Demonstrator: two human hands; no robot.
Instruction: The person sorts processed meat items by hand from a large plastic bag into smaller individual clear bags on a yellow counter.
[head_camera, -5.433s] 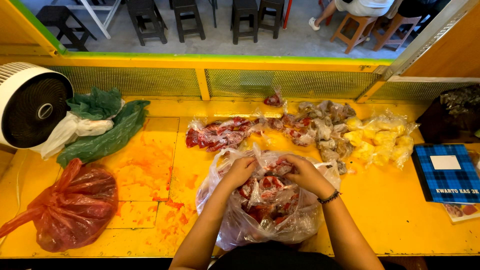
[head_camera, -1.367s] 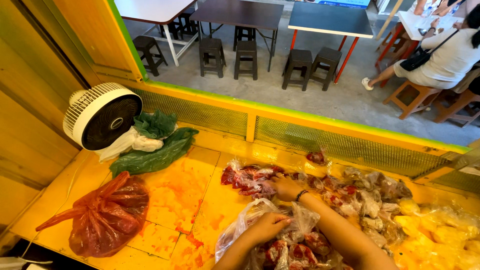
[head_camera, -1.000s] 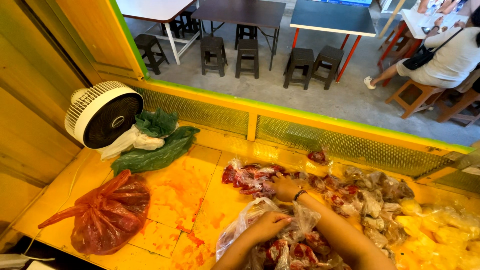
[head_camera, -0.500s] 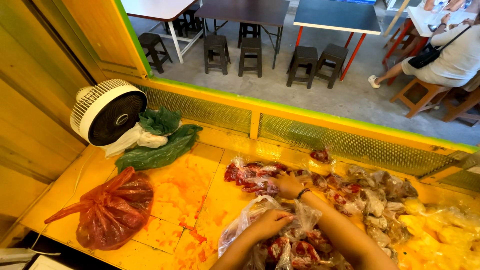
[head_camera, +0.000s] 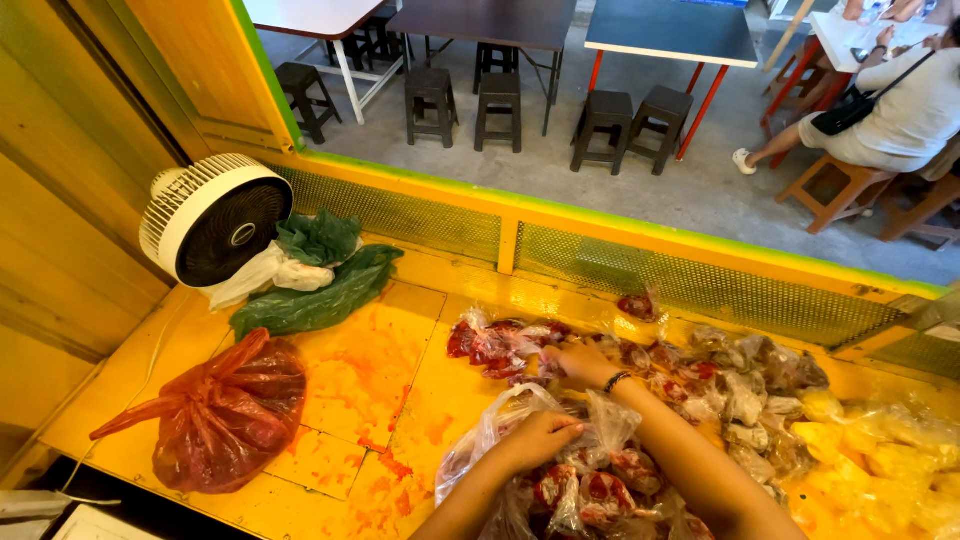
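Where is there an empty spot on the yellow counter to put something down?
The biggest bare patch is the stained tiles between the red bag, the green bags and the packets of red meat. A thin strip runs along the mesh wall. It is crowded on the right: the left hand is on the big clear bag, and the right hand reaches among the small packets.

Right hand left big clear bag, now reaching onto red packets behind it.
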